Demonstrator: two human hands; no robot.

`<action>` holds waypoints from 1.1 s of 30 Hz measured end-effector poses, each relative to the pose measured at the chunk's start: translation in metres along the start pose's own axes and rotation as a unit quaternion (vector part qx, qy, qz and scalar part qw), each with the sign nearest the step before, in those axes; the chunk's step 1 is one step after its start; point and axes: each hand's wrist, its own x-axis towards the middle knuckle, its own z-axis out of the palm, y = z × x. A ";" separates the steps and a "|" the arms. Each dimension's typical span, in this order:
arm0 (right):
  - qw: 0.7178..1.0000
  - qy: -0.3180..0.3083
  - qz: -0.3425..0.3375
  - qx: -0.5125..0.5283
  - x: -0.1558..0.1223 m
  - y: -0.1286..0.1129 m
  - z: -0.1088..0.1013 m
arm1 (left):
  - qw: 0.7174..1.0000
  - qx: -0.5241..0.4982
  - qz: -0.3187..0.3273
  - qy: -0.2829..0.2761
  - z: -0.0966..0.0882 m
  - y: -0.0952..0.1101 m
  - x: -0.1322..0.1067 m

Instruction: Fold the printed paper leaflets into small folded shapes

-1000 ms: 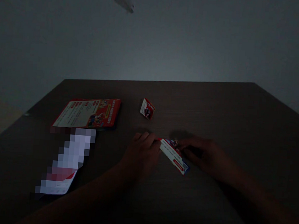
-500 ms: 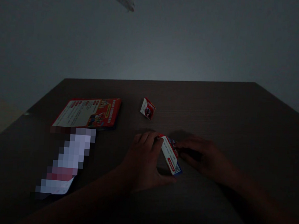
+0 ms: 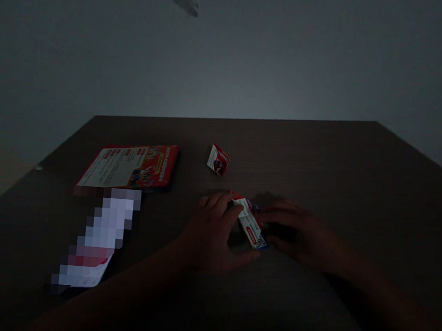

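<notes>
Scene: a dim room, two bare hands meeting over a dark table.
Folded leaflet: pinned between both hands, its long axis slanting from far-left to near-right.
Left hand: fingers curled on its left edge.
Right hand: fingers pressing its right side.
Nearby: small folded piece beyond; flat leaflet well left; nothing between.
</notes>
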 end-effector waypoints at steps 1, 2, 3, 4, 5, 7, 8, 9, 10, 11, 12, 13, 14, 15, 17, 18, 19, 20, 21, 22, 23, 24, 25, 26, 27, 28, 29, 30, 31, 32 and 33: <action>1.000 -0.003 -0.004 -0.005 0.000 0.000 0.000 | 1.000 -0.006 0.000 -0.002 -0.001 -0.001 0.001; 1.000 -0.005 -0.012 -0.011 0.000 -0.001 0.001 | 1.000 -0.012 0.001 -0.006 -0.002 -0.001 0.001; 1.000 -0.007 -0.020 -0.019 0.000 0.000 0.001 | 1.000 -0.017 0.003 -0.010 -0.003 -0.001 0.001; 0.999 -0.010 -0.031 -0.028 0.001 0.001 0.002 | 1.000 -0.021 0.007 -0.014 -0.004 -0.001 0.002; 0.998 -0.015 -0.042 -0.041 0.001 0.001 0.003 | 0.999 -0.025 0.013 -0.018 -0.004 -0.002 0.002; 0.995 -0.023 -0.061 -0.072 0.001 0.002 0.005 | 0.999 -0.031 0.029 -0.029 -0.005 -0.002 0.002; 0.993 -0.026 -0.066 -0.089 0.002 0.002 0.006 | 0.998 -0.033 0.036 -0.037 -0.005 -0.002 0.002; 0.992 -0.026 -0.068 -0.106 0.001 0.001 0.006 | 0.997 -0.034 0.044 -0.046 -0.005 -0.003 0.002; 0.990 -0.024 -0.071 -0.121 0.001 -0.001 0.006 | 0.997 -0.034 0.051 -0.055 -0.006 -0.003 0.002; 0.988 -0.024 -0.071 -0.134 0.001 -0.003 0.006 | 0.996 -0.035 0.057 -0.065 -0.006 -0.003 0.003; 0.987 -0.023 -0.070 -0.145 0.001 -0.006 0.005 | 0.995 -0.036 0.064 -0.074 -0.007 -0.003 0.003; 0.986 -0.023 -0.068 -0.152 0.001 -0.008 0.005 | 0.993 -0.038 0.071 -0.082 -0.008 -0.004 0.003; 0.985 -0.023 -0.065 -0.157 0.000 -0.011 0.005 | 0.992 -0.042 0.078 -0.089 -0.009 -0.004 0.004; 0.985 -0.026 -0.062 -0.158 0.000 -0.012 0.005 | 0.991 -0.046 0.083 -0.094 -0.009 -0.004 0.004; 0.986 -0.032 -0.061 -0.154 0.000 -0.013 0.005 | 0.989 -0.055 0.092 -0.100 -0.010 -0.004 0.005; 0.986 -0.033 -0.064 -0.149 0.001 -0.012 0.006 | 0.989 -0.059 0.095 -0.100 -0.010 -0.004 0.005; 0.987 -0.034 -0.066 -0.145 0.001 -0.011 0.007 | 0.989 -0.063 0.096 -0.098 -0.010 -0.004 0.005; 0.987 -0.035 -0.069 -0.141 0.001 -0.010 0.007 | 0.989 -0.067 0.096 -0.094 -0.010 -0.004 0.005; 0.988 -0.037 -0.069 -0.137 0.001 -0.010 0.008 | 0.989 -0.071 0.096 -0.090 -0.010 -0.003 0.005; 0.988 -0.038 -0.067 -0.133 0.001 -0.010 0.008 | 0.989 -0.075 0.096 -0.085 -0.009 -0.003 0.005; 0.989 -0.039 -0.066 -0.129 0.001 -0.010 0.008 | 0.989 -0.079 0.095 -0.079 -0.008 -0.003 0.005; 0.989 -0.041 -0.063 -0.126 0.002 -0.010 0.008 | 0.989 -0.083 0.094 -0.071 -0.007 -0.003 0.005; 0.990 -0.043 -0.063 -0.122 0.002 -0.011 0.008 | 0.990 -0.087 0.092 -0.062 -0.005 -0.003 0.005; 0.990 -0.042 -0.063 -0.119 0.002 -0.012 0.008 | 0.991 -0.091 0.089 -0.051 -0.004 -0.003 0.004; 0.990 -0.041 -0.066 -0.115 0.002 -0.013 0.008 | 0.991 -0.094 0.085 -0.040 -0.002 -0.004 0.004; 0.991 -0.040 -0.069 -0.111 0.002 -0.013 0.008 | 0.992 -0.096 0.081 -0.030 -0.001 -0.004 0.004; 0.991 -0.040 -0.071 -0.106 0.002 -0.013 0.008 | 0.992 -0.097 0.079 -0.022 0.000 -0.005 0.003; 0.992 -0.037 -0.072 -0.100 0.002 -0.013 0.008 | 0.992 -0.098 0.079 -0.017 0.001 -0.005 0.003; 0.992 -0.037 -0.071 -0.094 0.002 -0.013 0.009 | 0.992 -0.099 0.080 -0.016 0.002 -0.005 0.002; 0.993 -0.036 -0.069 -0.088 0.001 -0.013 0.009 | 0.991 -0.100 0.082 -0.017 0.003 -0.005 0.002; 0.994 -0.038 -0.067 -0.082 0.002 -0.013 0.009 | 0.991 -0.101 0.083 -0.019 0.003 -0.005 0.002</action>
